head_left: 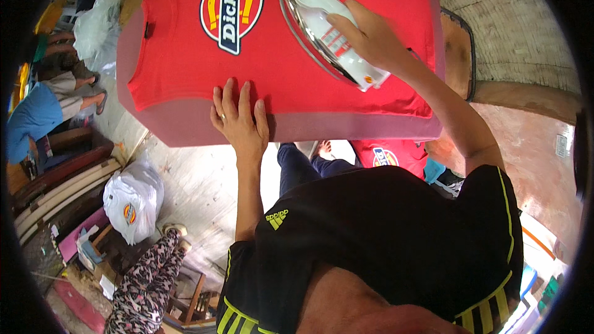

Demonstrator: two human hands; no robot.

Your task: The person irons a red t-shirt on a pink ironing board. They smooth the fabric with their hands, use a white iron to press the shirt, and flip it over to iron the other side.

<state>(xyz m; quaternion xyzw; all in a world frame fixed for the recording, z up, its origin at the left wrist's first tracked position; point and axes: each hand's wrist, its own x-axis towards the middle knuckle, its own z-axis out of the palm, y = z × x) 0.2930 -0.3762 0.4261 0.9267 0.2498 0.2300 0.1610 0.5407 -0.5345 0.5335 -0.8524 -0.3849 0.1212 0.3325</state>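
Note:
A red T-shirt (pixel 179 74) with a printed round badge lies spread over a padded ironing board (pixel 210 125) with a dull pink cover. My right hand (pixel 374 37) is closed round the handle of a white electric iron (pixel 325 31). The iron rests on the shirt to the right of the badge, its pale rounded end pointing away from me. My left hand (pixel 241 117), with a ring on one finger, lies flat with fingers spread. Its fingertips touch the shirt's near edge, and the palm is over the board's cover.
Below the board, another red shirt (pixel 396 154) hangs or lies by my legs. A person in a blue top (pixel 37 117) is at the left. Near a stuffed white bag (pixel 133 201) is someone in patterned trousers (pixel 148 284). A clear plastic bag (pixel 98 28) lies at the far left.

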